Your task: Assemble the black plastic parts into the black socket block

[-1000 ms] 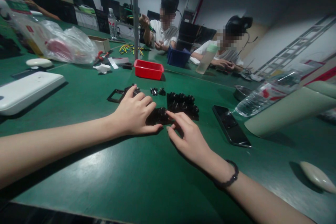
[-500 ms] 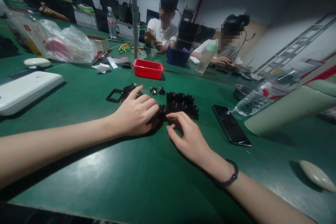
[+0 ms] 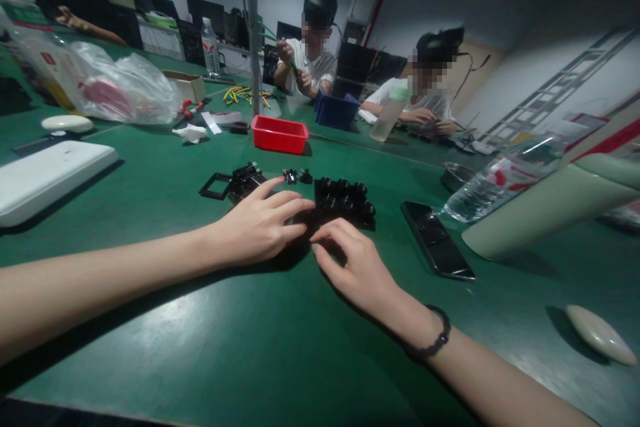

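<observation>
black, plastic-looking and mostly hidden, a dark part [image 3: 306, 216] is lying between the bare left hand [image 3: 260, 230] and the bare right hand [image 3: 356, 260], under the left fingers and just beyond the right fingertips, so the left hand is sitting nearer, its long axis not showing. left fingers are spreading over it, gripping or merely covering i cannot tell, while right thumb and index finger are nearly meeting, anything pinched there being hidden; just rightward, a block of black round-knobbed pieces [image 3: 345, 203] is resting on the glossy green tabletop [image 3: 240, 347].
</observation>
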The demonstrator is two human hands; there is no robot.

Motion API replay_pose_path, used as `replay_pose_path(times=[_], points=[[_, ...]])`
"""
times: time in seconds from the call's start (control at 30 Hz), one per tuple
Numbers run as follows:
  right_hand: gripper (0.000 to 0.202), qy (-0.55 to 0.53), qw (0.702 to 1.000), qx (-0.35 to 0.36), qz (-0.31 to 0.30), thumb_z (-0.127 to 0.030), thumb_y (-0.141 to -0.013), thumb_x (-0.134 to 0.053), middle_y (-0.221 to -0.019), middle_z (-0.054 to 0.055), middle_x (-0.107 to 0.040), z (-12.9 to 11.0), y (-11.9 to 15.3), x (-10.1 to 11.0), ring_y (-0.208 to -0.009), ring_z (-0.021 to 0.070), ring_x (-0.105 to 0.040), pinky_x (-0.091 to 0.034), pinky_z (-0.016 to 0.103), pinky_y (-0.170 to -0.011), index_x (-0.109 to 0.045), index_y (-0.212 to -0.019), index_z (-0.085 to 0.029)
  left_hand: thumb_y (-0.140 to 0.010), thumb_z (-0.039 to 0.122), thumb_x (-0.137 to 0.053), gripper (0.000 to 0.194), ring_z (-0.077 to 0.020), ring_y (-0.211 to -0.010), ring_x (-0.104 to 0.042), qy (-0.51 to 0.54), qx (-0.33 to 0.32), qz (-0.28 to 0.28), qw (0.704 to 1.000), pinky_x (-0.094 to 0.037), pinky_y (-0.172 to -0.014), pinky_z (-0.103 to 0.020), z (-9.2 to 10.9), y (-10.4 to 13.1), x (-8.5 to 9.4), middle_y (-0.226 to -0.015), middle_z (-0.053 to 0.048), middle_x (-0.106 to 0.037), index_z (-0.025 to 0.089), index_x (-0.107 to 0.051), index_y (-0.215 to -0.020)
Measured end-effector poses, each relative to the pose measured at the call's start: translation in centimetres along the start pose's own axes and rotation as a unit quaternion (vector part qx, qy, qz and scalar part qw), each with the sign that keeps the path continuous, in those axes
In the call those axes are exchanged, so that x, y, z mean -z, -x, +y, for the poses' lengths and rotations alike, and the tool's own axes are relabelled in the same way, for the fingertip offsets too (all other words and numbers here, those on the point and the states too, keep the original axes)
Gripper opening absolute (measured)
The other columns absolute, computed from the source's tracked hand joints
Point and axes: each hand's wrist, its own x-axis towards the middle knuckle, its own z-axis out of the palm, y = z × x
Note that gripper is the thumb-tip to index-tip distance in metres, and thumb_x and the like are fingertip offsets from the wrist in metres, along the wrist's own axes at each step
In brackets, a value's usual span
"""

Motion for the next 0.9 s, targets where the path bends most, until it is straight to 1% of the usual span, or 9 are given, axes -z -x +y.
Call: replay_pose_path(times=[0.1,0.2,0.33,0.43,0.57,0.77,0.9], points=[[0.008,-0.001,1.000,0.004,0.001,-0.016,-0.089,-0.053,-0.092,0.005,-0.063,0.0,0.0,0.0,-0.085,0.0174,-0.062,-0.051,0.032,-0.077,-0.060,-0.089,-0.020,-0.088,0.018,-0.054,0.019,-0.0236,-0.108,-0.063,0.004,0.008,-0.004,1.000,-0.035,-0.109,-0.054,0.0,0.0,-0.1,-0.122,-0.007,-0.068,0.022,-0.073,-0.091],[0.008,-0.001,1.000,0.000,0.000,-0.017,-0.089,-0.053,-0.091,0.005,-0.063,0.0,0.0,0.0,-0.084,0.0173,-0.062,-0.051,0.032,-0.076,-0.060,-0.089,-0.020,-0.087,0.019,-0.055,0.019,-0.0247,-0.104,-0.064,-0.009,0.022,0.005,1.000,-0.037,-0.108,-0.056,0.0,-0.1,0.0,-0.118,-0.007,-0.069,0.022,-0.074,-0.086],[0.008,-0.003,1.000,-0.008,-0.008,-0.017,-0.089,-0.053,-0.091,0.005,-0.062,0.0,0.0,0.0,-0.084,0.0173,-0.061,-0.050,0.032,-0.075,-0.061,-0.089,-0.019,-0.088,0.019,-0.055,0.021,-0.0251,-0.101,-0.065,-0.024,0.051,0.000,0.998,-0.039,-0.106,-0.058,0.0,-0.3,0.1,-0.117,-0.006,-0.070,0.022,-0.074,-0.082],[0.008,-0.005,1.000,-0.004,-0.010,-0.016,-0.089,-0.053,-0.092,0.005,-0.063,0.0,0.0,0.1,-0.085,0.0174,-0.061,-0.050,0.032,-0.076,-0.061,-0.089,-0.019,-0.085,0.018,-0.056,0.019,-0.0264,-0.102,-0.065,-0.006,0.071,-0.011,0.997,-0.038,-0.105,-0.061,-0.1,-0.5,0.1,-0.119,-0.006,-0.070,0.022,-0.075,-0.084],[0.008,-0.003,1.000,-0.008,-0.015,-0.015,-0.088,-0.054,-0.091,0.005,-0.063,0.0,0.0,0.1,-0.085,0.0173,-0.060,-0.050,0.032,-0.076,-0.061,-0.089,-0.019,-0.086,0.019,-0.055,0.022,-0.0280,-0.103,-0.065,0.000,0.091,-0.027,0.996,-0.037,-0.105,-0.063,-0.2,-0.7,0.1,-0.121,-0.006,-0.069,0.023,-0.076,-0.090],[0.009,0.002,1.000,-0.006,-0.021,-0.014,-0.087,-0.054,-0.091,0.005,-0.063,-0.1,0.0,0.3,-0.086,0.0176,-0.060,-0.050,0.032,-0.077,-0.060,-0.089,-0.019,-0.088,0.024,-0.052,0.024,-0.0281,-0.101,-0.066,-0.016,0.095,-0.063,0.993,-0.042,-0.101,-0.058,-0.3,-1.2,0.4,-0.124,-0.006,-0.068,0.022,-0.076,-0.091],[0.009,0.004,1.000,-0.003,-0.023,-0.013,-0.087,-0.054,-0.091,0.005,-0.063,-0.1,0.0,0.3,-0.087,0.0178,-0.060,-0.050,0.032,-0.078,-0.060,-0.088,-0.019,-0.088,0.026,-0.053,0.024,-0.0287,-0.103,-0.066,-0.019,0.100,-0.077,0.992,-0.042,-0.101,-0.057,-0.5,-1.6,0.5,-0.124,-0.007,-0.068,0.022,-0.076,-0.091]])
